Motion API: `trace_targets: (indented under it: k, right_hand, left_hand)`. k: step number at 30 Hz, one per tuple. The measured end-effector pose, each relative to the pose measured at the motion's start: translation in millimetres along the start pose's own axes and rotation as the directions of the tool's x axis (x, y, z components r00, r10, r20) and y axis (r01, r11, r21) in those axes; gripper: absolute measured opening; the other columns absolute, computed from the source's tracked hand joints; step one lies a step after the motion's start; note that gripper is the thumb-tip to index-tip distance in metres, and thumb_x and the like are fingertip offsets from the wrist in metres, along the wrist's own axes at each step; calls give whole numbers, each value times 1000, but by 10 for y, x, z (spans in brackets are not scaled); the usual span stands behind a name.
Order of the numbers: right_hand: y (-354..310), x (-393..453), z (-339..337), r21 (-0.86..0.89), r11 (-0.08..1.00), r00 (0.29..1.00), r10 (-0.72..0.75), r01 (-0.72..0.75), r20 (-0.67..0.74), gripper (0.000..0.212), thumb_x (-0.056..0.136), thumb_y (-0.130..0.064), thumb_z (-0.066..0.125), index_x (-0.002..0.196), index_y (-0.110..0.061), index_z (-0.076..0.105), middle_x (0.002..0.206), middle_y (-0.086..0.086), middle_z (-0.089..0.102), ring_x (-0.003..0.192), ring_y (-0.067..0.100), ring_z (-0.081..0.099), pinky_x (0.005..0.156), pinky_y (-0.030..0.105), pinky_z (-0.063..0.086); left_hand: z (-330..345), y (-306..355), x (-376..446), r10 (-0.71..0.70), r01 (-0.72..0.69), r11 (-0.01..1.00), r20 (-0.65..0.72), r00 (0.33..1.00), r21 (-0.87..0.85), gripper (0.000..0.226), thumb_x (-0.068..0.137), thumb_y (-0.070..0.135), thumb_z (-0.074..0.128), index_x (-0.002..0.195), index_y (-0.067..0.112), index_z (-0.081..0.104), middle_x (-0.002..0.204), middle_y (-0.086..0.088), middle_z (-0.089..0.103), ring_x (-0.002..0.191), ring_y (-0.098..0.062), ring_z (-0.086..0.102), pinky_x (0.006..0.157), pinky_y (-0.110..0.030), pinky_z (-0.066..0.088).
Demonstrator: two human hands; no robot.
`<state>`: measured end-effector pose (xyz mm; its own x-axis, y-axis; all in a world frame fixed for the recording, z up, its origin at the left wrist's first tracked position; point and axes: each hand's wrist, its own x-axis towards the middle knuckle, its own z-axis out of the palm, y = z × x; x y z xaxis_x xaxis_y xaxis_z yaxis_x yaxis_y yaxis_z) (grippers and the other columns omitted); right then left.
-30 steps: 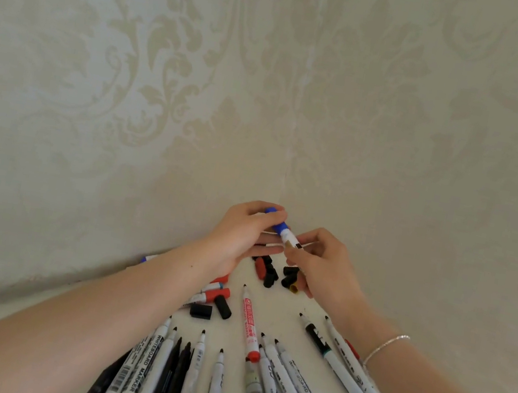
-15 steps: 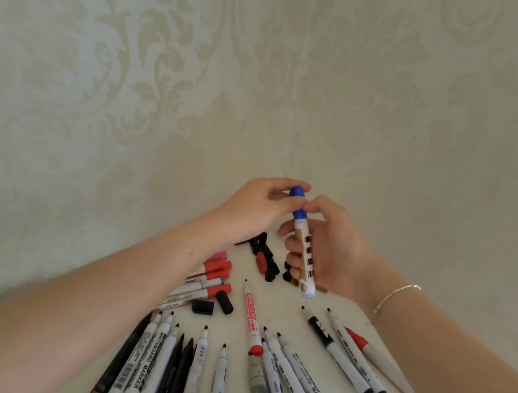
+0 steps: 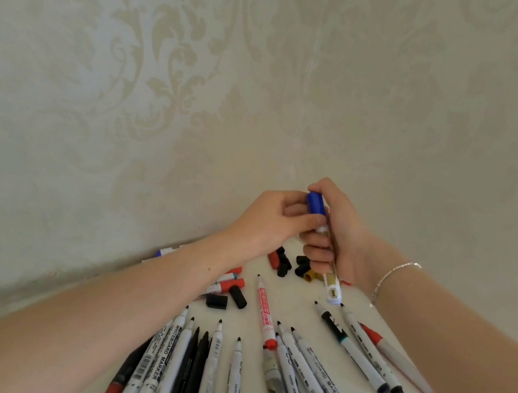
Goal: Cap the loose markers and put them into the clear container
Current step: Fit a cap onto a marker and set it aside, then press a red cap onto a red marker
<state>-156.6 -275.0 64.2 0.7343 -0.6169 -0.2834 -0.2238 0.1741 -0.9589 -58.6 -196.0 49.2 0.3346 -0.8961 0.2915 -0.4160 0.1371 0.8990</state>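
Blue-capped white marker (image 3: 332,283): one, right hand (image 3: 343,242) grips barrel | left hand (image 3: 275,223) pinches blue cap (image 3: 316,203) | container: cannot tell

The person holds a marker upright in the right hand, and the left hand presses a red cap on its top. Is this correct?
Not quite: the cap is blue, not red, as the head view shows. The rest stands: the right hand holds the marker upright, and the left hand presses the cap on its top.

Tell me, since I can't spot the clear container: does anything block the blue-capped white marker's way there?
Cannot tell: no container clearly shows. Both hands, left hand and right hand, hold the blue-capped white marker above the table.
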Motion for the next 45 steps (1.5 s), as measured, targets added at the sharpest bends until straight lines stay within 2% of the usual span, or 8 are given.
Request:
trace_targets:
  k: [7, 12, 20, 23, 26, 30, 40, 45]
  right_hand:
    - [154, 2, 95, 91, 995, 996, -36, 43, -76, 40, 77, -47, 39, 55, -19, 22, 46, -1, 16, 43, 14, 11, 43, 21, 13]
    - [170, 53, 61, 266, 961, 996, -59, 77, -73, 42, 80, -49, 39, 53, -18, 30, 42, -1, 21, 41, 15, 16, 43, 24, 18]
    - [-5, 100, 122, 545, 823, 987, -124, 161, -104, 37, 91, -35, 41, 76, -4, 54, 57, 6, 43, 51, 19, 41, 56, 28, 41]
    - [13, 134, 100, 333, 911, 969, -212, 243, -126, 31, 98, -19, 36, 92, 0, 60, 80, 16, 63, 72, 26, 62, 76, 36, 54]
    - [121, 146, -56, -286, 945, 962, -212, 157, -174, 22, 96, -6, 44, 113, -7, 58, 99, 13, 65, 84, 22, 67, 72, 29, 55]
    - [370, 92, -264, -867, 486, 994, 37, -105, -100, 27, 90, -3, 49, 116, -1, 56, 86, 10, 61, 67, 18, 57, 56, 22, 49]
    - [779, 171, -268, -982, 165, 995, 46, -94, -88, 56, 80, -8, 62, 132, -10, 44, 70, -1, 48, 60, 11, 47, 46, 19, 36]
    - [795, 169, -311, -929, 367, 990, -107, -44, -89, 17, 81, -9, 61, 91, -11, 48, 79, 0, 49, 64, 11, 45, 48, 20, 34]
  left_hand:
    - [74, -130, -45, 36, -36, 997, -4, 999, -70, 22, 95, 13, 55, 92, 31, 67, 87, 13, 73, 94, -5, 66, 98, -28, 46]
    - [46, -153, -42, -109, 103, 980, -26, 994, -171, 24, 98, 21, 51, 120, 23, 60, 121, -2, 65, 114, -17, 60, 101, -36, 47]
    - [-25, -196, -52, -269, 289, 943, 134, 954, -163, 58, 92, 13, 61, 143, 14, 32, 111, -10, 67, 84, -18, 70, 81, -33, 57]
    - [-144, -261, -109, -208, 200, 973, 67, 976, 116, 48, 92, 18, 62, 135, 15, 41, 106, -6, 70, 83, -14, 70, 77, -28, 58]
    - [-419, -465, -198, -150, 128, 815, -7, 989, 565, 26, 91, 24, 62, 117, 19, 61, 101, -4, 69, 93, -25, 67, 85, -38, 54]
    - [-818, -737, -290, -245, 169, 516, -45, 969, 840, 23, 89, 32, 63, 103, 16, 71, 94, -6, 57, 86, -23, 60, 73, -31, 47]
    - [-974, -937, -240, -253, 170, 504, -43, 967, 847, 17, 85, 38, 64, 99, 28, 62, 99, 7, 66, 91, -14, 61, 82, -34, 52]
    - [-960, -989, -222, -244, 159, 516, -34, 969, 842, 16, 85, 35, 64, 97, 25, 63, 93, 6, 65, 86, -13, 60, 75, -30, 50]
